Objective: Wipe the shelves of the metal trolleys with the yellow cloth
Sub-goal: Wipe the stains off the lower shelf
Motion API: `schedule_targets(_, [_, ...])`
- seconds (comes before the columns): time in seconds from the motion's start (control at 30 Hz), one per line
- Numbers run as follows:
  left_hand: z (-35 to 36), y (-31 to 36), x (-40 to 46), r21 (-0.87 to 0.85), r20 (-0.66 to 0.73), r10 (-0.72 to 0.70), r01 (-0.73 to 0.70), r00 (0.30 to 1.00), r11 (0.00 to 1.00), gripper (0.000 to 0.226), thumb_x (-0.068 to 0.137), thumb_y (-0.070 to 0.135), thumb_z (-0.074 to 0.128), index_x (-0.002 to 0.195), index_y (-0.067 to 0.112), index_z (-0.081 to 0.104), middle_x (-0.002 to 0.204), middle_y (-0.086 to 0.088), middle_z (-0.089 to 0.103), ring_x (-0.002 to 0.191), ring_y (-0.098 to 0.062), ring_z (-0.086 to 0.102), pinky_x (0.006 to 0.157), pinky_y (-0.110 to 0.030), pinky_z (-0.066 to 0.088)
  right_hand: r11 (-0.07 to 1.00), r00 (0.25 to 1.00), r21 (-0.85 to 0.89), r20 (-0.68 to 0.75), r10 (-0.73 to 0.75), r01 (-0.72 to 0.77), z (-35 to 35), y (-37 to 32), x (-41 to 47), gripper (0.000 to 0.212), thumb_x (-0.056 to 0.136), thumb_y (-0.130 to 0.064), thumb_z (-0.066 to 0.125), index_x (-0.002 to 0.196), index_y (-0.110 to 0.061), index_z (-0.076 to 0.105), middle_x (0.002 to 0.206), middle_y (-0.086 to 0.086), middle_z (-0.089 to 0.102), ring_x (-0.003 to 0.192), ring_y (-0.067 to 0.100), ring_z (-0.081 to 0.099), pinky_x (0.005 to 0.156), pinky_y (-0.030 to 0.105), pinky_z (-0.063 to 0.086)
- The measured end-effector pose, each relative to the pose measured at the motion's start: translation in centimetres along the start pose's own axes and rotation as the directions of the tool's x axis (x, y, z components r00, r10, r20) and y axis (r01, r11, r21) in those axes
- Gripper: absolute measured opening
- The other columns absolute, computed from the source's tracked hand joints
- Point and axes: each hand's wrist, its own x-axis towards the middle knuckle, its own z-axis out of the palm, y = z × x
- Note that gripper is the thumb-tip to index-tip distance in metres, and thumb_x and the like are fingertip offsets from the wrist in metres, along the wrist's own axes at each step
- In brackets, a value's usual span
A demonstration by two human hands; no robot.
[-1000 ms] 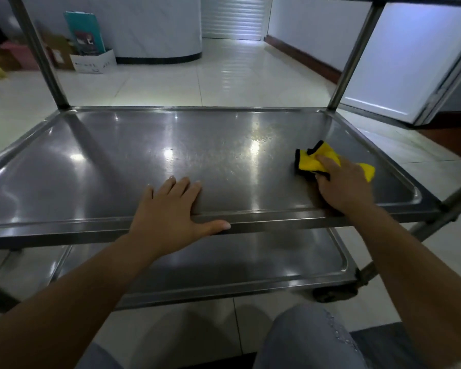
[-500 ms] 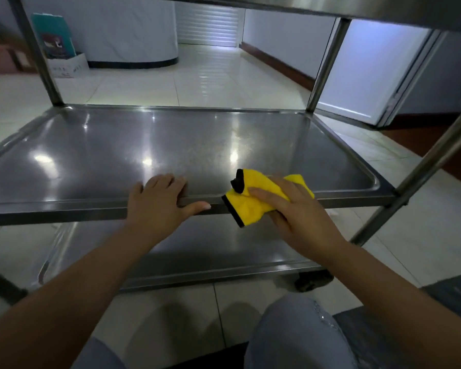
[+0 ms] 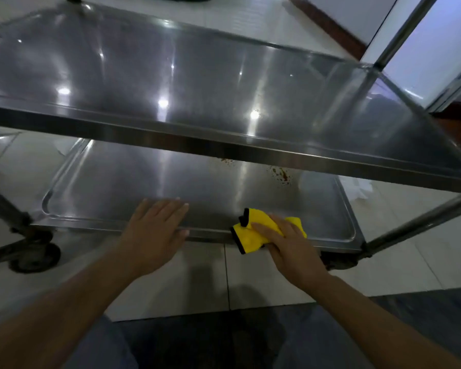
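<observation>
The cloth (image 3: 253, 233), a second ago on the middle shelf (image 3: 224, 83), now lies on the bottom shelf's (image 3: 144, 177) near rim, under the right hand's (image 3: 290, 243) fingers, which curl over it. The left hand (image 3: 155, 230) lies flat, fingers together, leftward. Brown spots (image 3: 280, 174) wait beyond the fingertips; the bottom wipe is likely starting.

Lower shelf (image 3: 133, 179): open along its near edge, reachable between the corner posts; the middle shelf (image 3: 224, 83) overhangs it and limits headroom. Left hand (image 3: 155, 230) lies flat on the near rim; right hand (image 3: 290, 246) with yellow cloth (image 3: 250, 233) sits beside it. Brown stains (image 3: 281, 175) lie toward the far right. Slanted post (image 3: 415, 225) and caster (image 3: 35, 254) flank the sides.
</observation>
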Motion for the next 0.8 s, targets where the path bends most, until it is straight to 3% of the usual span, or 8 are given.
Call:
schedule_targets(0.13, [5.3, -1.8, 2.9, 0.016, 0.138, -0.181, 0.181, 0.974, 0.983, 0.065, 0.098, 0.056, 0.017, 0.154, 0.024, 0.007, 0.163, 0.001, 0.004, 0.149, -0.017, 0.0, 0.12, -0.047, 0.005, 0.995, 0.995, -0.019, 0.003, 0.095, -0.095, 5.4, 0.5, 4.4, 0.051, 0.099, -0.021, 0.045, 0.145, -0.039, 0.031, 0.157, 0.006, 0.02, 0.137, 0.033, 0.026, 0.104, 0.049, 0.035])
schedule_targets(0.27, [9.2, -1.0, 6.2, -0.085, 0.202, -0.266, 0.287, 0.943, 0.954, 0.069, 0.095, 0.062, 0.014, 0.153, 0.03, -0.003, 0.163, -0.003, -0.006, 0.149, -0.022, -0.008, 0.117, -0.055, 0.003, 0.992, 0.99, -0.029, 0.077, 0.121, -0.119, 9.8, 1.6, 6.5, 0.051, 0.101, -0.032, 0.039, 0.145, -0.048, 0.02, 0.16, -0.001, 0.007, 0.146, 0.027, 0.008, 0.112, 0.052, 0.021])
schedule_targets(0.4, [13.3, -0.2, 7.3, -0.059, 0.182, -0.373, 0.389, 0.91, 0.919, 0.075, 0.087, 0.067, -0.004, 0.152, 0.031, -0.009, 0.162, -0.004, -0.011, 0.148, -0.023, -0.011, 0.114, -0.062, 0.002, 0.999, 0.993, -0.017, 0.112, 0.037, -0.036, 9.5, 7.7, 4.6, 0.053, 0.1, -0.036, 0.04, 0.14, -0.054, 0.011, 0.16, -0.008, 0.007, 0.147, 0.019, 0.002, 0.114, 0.055, 0.008])
schedule_targets(0.47, [14.7, -0.3, 6.9, -0.035, 0.114, -0.379, 0.385, 0.918, 0.922, 0.086, 0.077, 0.069, -0.017, 0.153, 0.031, -0.005, 0.162, -0.004, -0.006, 0.149, -0.023, -0.007, 0.113, -0.061, 0.001, 0.989, 0.986, -0.037, 0.077, 0.149, -0.147, 8.1, 12.1, 3.4, 0.053, 0.099, -0.032, 0.044, 0.143, -0.047, 0.02, 0.159, -0.003, 0.013, 0.147, 0.022, 0.008, 0.114, 0.055, 0.014])
schedule_targets(0.57, [15.6, -0.3, 6.9, -0.052, 0.082, -0.369, 0.373, 0.926, 0.926, 0.093, 0.073, 0.072, -0.024, 0.153, 0.031, 0.001, 0.163, -0.005, -0.001, 0.149, -0.024, -0.004, 0.112, -0.061, 0.0, 0.891, 0.891, 0.006, -0.041, 0.453, -0.453, 6.0, 16.8, 2.3, 0.051, 0.098, -0.021, 0.047, 0.146, -0.031, 0.034, 0.157, 0.01, 0.02, 0.144, 0.033, 0.017, 0.11, 0.055, 0.024])
schedule_targets(0.7, [16.1, 0.2, 7.2, -0.077, 0.072, -0.379, 0.384, 0.923, 0.92, 0.097, 0.068, 0.074, -0.033, 0.152, 0.035, -0.005, 0.162, -0.003, -0.006, 0.148, -0.021, -0.009, 0.111, -0.06, -0.005, 0.606, 0.604, 0.045, -0.05, 0.795, -0.794, 7.3, 13.8, 6.1, 0.049, 0.1, -0.03, 0.037, 0.147, -0.038, 0.023, 0.16, 0.008, 0.008, 0.145, 0.035, 0.006, 0.112, 0.065, 0.01])
schedule_targets(0.73, [16.1, 0.2, 7.2, -0.076, 0.07, -0.378, 0.382, 0.923, 0.921, 0.096, 0.068, 0.073, -0.033, 0.152, 0.034, -0.006, 0.162, -0.002, -0.007, 0.148, -0.022, -0.01, 0.111, -0.06, -0.005, 0.587, 0.585, 0.051, -0.055, 0.809, -0.808, 8.1, 12.0, 7.6, 0.049, 0.1, -0.033, 0.036, 0.147, -0.039, 0.022, 0.16, 0.008, 0.007, 0.145, 0.036, 0.003, 0.111, 0.066, 0.007])
schedule_targets(0.8, [15.9, 0.3, 7.2, -0.066, 0.082, -0.374, 0.379, 0.924, 0.923, 0.093, 0.069, 0.071, -0.031, 0.151, 0.033, -0.01, 0.162, -0.002, -0.012, 0.148, -0.022, -0.013, 0.111, -0.062, -0.006, 0.676, 0.671, 0.053, -0.096, 0.736, -0.735, 10.0, 7.4, 10.4, 0.049, 0.099, -0.04, 0.037, 0.147, -0.038, 0.024, 0.159, 0.01, 0.009, 0.145, 0.037, 0.003, 0.111, 0.066, 0.008])
